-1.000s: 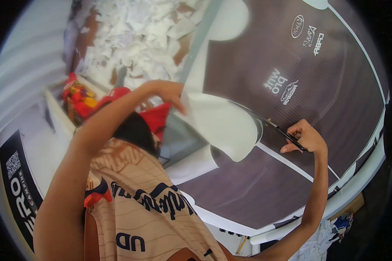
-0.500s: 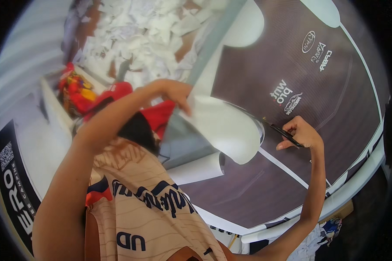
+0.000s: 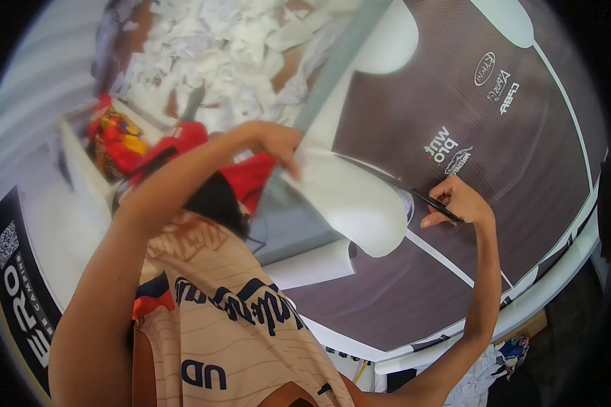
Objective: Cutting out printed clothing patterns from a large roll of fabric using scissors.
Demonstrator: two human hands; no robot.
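My left hand [image 3: 278, 146] is pinched on the upper left part of a white paper flap [image 3: 356, 214], which curls over a large dark printed sheet [image 3: 536, 136] with white lines and logos. My right hand [image 3: 455, 203] grips black-handled scissors [image 3: 430, 201], thumb bent out, their blades pointing up and left along the flap's curved edge. How far the blades are apart is hard to make out. Below the flap, a rolled white paper edge [image 3: 305, 264] rests beside a grey surface [image 3: 288, 239].
White scraps [image 3: 204, 57] are heaped at the upper left. A bin [image 3: 78, 142] of red and yellow cloth [image 3: 122, 136] stands left, beside red and black fabric [image 3: 244, 178]. A black banner [image 3: 10, 285] lies far left, a long white roll [image 3: 546, 292] along the right edge, fabric scraps [image 3: 482, 376] below.
My right hand and scissors have moved slightly up and left along the flap. My left hand and the flap have shifted a little rightward in the picture, as has the sheet's upper part.
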